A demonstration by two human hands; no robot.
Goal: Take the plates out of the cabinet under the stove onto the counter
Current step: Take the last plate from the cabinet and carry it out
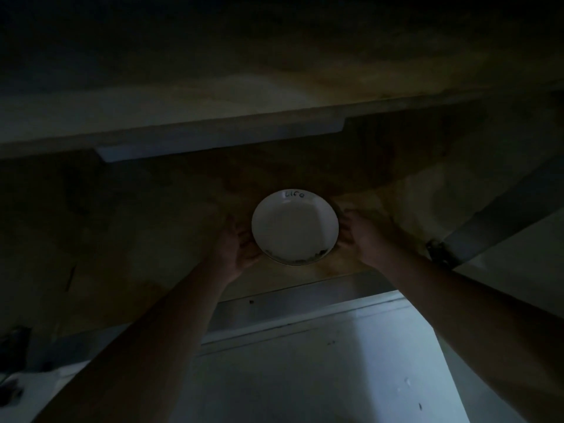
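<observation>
Round white ceramic plate point(294, 228) cupped at opposite rims by left hand point(236, 250) and right hand point(361, 239); best drawn out level.

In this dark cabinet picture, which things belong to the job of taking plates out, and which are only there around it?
Belonging to the job:
- white plate, lettering on its far rim
- left hand at the plate's left edge
- right hand at its right edge
- cabinet shelf under the plate

Only there:
- cabinet door, open at right
- door hinge
- pale floor
</observation>
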